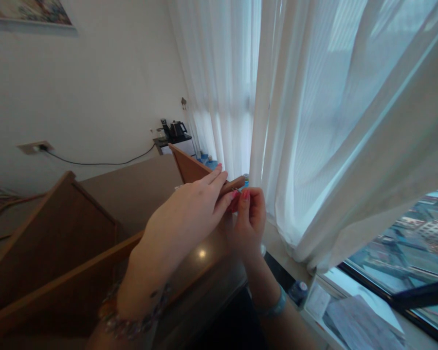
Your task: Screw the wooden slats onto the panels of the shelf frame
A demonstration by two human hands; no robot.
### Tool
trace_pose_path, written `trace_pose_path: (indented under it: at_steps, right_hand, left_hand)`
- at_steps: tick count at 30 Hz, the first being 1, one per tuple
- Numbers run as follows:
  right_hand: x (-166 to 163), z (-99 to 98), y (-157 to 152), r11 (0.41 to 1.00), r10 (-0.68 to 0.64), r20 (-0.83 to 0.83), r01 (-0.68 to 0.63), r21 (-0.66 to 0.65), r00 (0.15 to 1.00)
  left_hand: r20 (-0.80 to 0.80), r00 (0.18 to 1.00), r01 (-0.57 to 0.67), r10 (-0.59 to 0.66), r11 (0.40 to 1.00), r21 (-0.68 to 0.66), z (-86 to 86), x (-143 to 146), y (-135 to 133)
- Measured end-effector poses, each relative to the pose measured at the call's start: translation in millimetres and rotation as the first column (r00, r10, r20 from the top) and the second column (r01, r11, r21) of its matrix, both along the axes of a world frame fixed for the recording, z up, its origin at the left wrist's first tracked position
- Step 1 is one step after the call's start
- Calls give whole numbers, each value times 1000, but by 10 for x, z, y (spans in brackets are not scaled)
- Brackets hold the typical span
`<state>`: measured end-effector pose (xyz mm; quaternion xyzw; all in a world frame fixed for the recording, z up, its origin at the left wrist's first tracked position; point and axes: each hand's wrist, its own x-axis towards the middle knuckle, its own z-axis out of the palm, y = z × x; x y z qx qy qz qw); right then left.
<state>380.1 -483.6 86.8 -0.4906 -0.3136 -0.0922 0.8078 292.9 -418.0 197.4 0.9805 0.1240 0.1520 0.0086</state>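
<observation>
My left hand [190, 209] is raised in front of me with its fingers closed round a small brown wooden stick-like piece [234, 184] that pokes out to the right. Just beside it, my right hand [250, 218] pinches something tiny at the tip of that piece; I cannot make out what. A thin metal point seems to show between the fingertips. Both wrists wear beaded bracelets.
White sheer curtains [314, 121] hang to the right over a window [416, 243]. A brown wooden counter or furniture edge [76, 272] lies below my hands. A black kettle [175, 129] stands on a small table by the far wall. Papers and a bottle cap [298, 288] lie on the sill.
</observation>
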Motion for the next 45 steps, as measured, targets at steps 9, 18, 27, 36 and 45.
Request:
trace_pose_path:
  at_steps: [9,18,27,36,45]
  right_hand:
    - [-36,-10,-28,1000,-21,-4,21,20,1000]
    - [39,82,-42,987,155,-36,-153,43,987]
    - [354,98,-70,983,186,89,-185,-17,979]
    - [482,180,-376,946,122,306,-17,-324,944]
    - [772,174,-419,841,-186,832,523,-141,523]
  left_hand:
    - [-8,1000,-19,19,1000,17,9,-3,-30]
    - [7,1000,5,-5,1000,11,5,6,-10]
    - [14,1000,0,0,1000,7,3,1,-25]
    - [24,1000,10,-10,1000,8,9,-2,-36]
    - [26,1000,16,-16,1000,-11,-8,-1,-20]
